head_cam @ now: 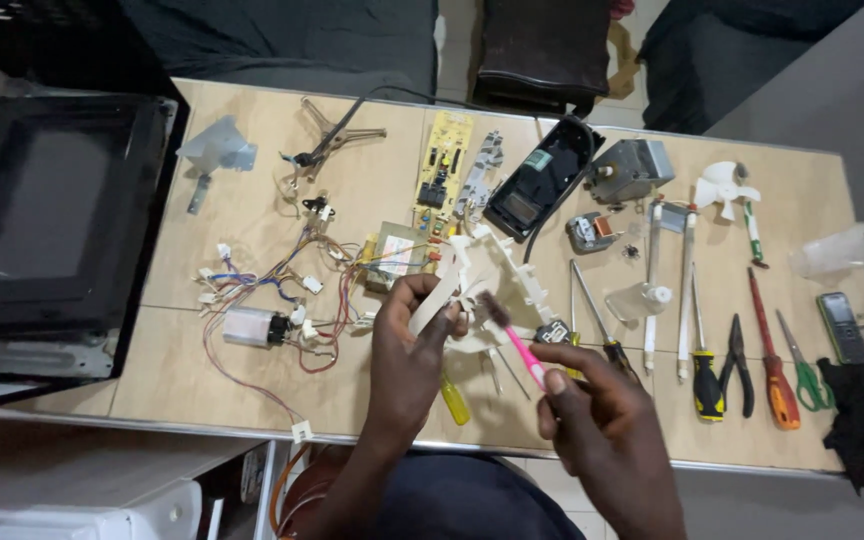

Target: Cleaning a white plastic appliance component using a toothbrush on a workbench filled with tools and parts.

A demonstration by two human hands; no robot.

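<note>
1 head-worn camera looks steeply down — close over the worktable [252, 215] (its far edge near the frame's top, seemingly).

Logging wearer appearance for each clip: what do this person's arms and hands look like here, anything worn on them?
Both hands are bare: no gloves, rings, watch or bands show on the left hand or the right hand. The forearms are uncovered as far as the view shows; no sleeve cuffs are visible. Dark navy clothing shows at the bottom edge, between the arms.
</note>
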